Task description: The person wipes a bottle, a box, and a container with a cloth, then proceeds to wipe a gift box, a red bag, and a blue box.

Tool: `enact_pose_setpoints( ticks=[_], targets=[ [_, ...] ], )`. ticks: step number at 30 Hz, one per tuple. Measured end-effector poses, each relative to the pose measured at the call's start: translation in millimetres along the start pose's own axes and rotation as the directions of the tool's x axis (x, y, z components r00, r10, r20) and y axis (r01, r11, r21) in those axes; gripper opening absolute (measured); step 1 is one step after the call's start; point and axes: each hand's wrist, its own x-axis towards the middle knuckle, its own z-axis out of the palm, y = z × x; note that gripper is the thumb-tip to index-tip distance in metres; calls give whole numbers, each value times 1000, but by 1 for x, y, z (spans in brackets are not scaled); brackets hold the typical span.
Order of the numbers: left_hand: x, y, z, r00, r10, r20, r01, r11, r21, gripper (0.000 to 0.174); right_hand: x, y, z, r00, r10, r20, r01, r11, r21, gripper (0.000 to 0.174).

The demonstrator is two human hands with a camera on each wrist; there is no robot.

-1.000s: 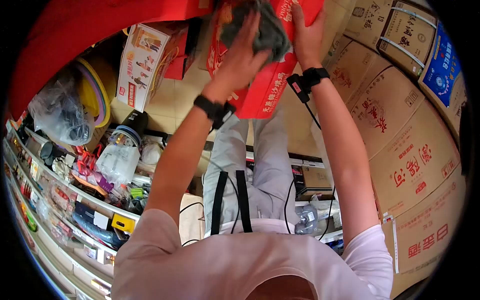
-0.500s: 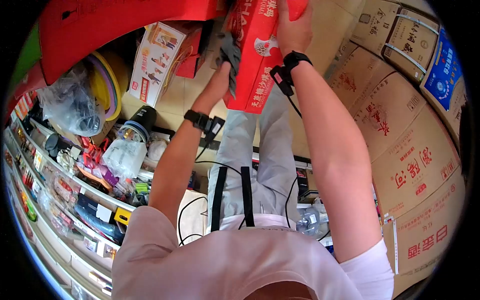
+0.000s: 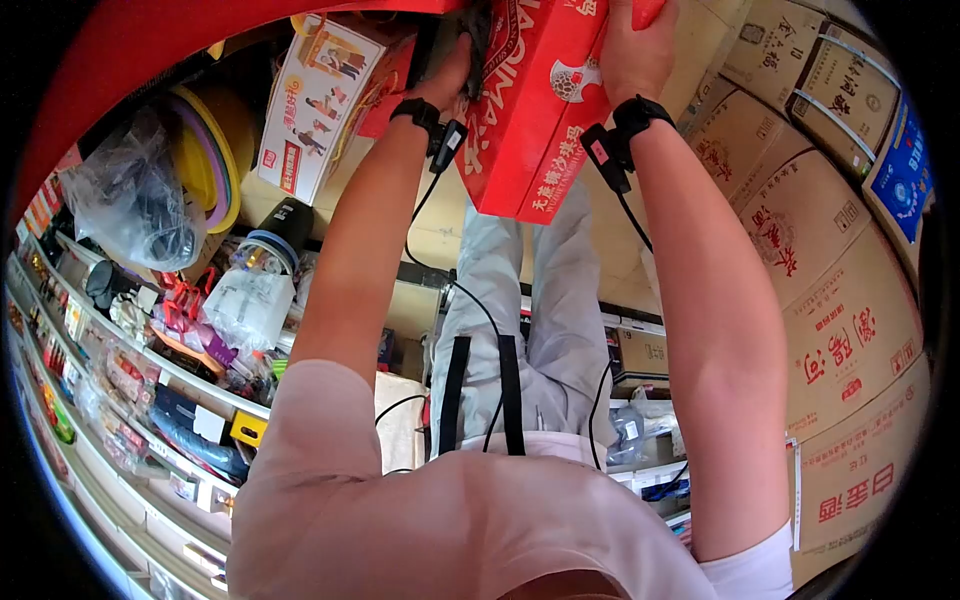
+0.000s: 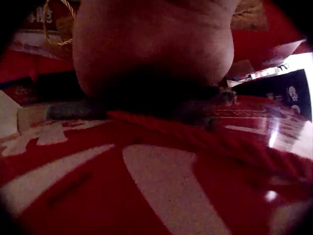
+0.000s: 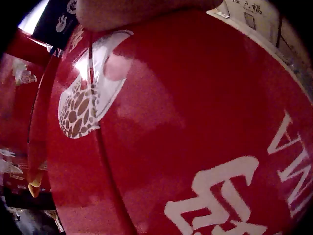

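A red gift box [image 3: 530,110] with white lettering is held up before the person's legs. My right hand [image 3: 638,62] grips its right side near the far end. In the right wrist view, part of that hand [image 5: 142,12] lies along the box's upper edge. At the opposite side, my left hand [image 3: 447,82] holds a dark grey cloth [image 3: 478,48] against the box. The left wrist view has the hand [image 4: 154,44] low over the lettered face, its fingertips lost in shadow, with a red cord [image 4: 220,139] running across the box.
Brown cartons [image 3: 800,240] are stacked along the right. On the left stand a white illustrated gift box [image 3: 320,110], a clear plastic bag [image 3: 135,215] and shelves [image 3: 165,370] of small goods. A red surface [image 3: 130,70] spans the upper left. Cables [image 3: 470,290] hang from both wrists.
My left hand has gone from the box's upper face down to its left side, then farther forward along it, taking the cloth along. The box has turned and shifted slightly right in view.
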Motion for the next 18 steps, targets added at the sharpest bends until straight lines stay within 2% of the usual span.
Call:
enact_pose_setpoints(
  ticks=[1,3,5,6,7,9,11,13,14,15,17,18],
  targets=[
    [17,-20,-10,1000,-12,-8,12,999,-39,67,2,1,0,1000,-22,-3,22,999,37,64],
    [27,-23,-10,1000,-16,-10,15,996,-83,68,2,1,1,998,-46,-34,46,999,-2,63],
    [14,-7,0,999,-22,34,28,985,-170,69,3,1,1,996,-63,-65,60,997,-46,63],
    [5,-5,6,999,-28,39,34,984,-175,69,3,1,-1,999,-14,-36,13,999,-51,63],
    [-2,-6,10,999,-52,-4,51,983,-177,69,2,1,-2,999,33,-4,-33,998,-56,62],
    [-11,-2,14,992,-82,-98,64,982,-177,69,2,3,-3,1000,-5,-7,5,999,-46,61],
    [-32,0,25,987,-87,-138,65,985,-157,75,2,8,-7,999,-39,-12,39,999,-33,61],
    [-67,24,42,982,-118,-146,132,988,83,74,7,18,-14,994,-98,-46,95,993,-65,60],
    [-58,-7,46,992,-66,-109,62,997,-46,72,13,30,-22,989,-144,-30,140,984,-106,59],
    [-37,-51,43,997,51,-63,-55,996,-66,68,15,37,-32,988,-149,-35,144,984,-108,59],
    [-62,-29,66,986,167,-8,-167,986,10,69,19,51,-53,995,-89,46,92,994,-53,70],
    [-65,-24,78,963,267,-35,-261,956,131,72,23,63,-61,995,-84,48,85,996,-28,74]
  ],
)
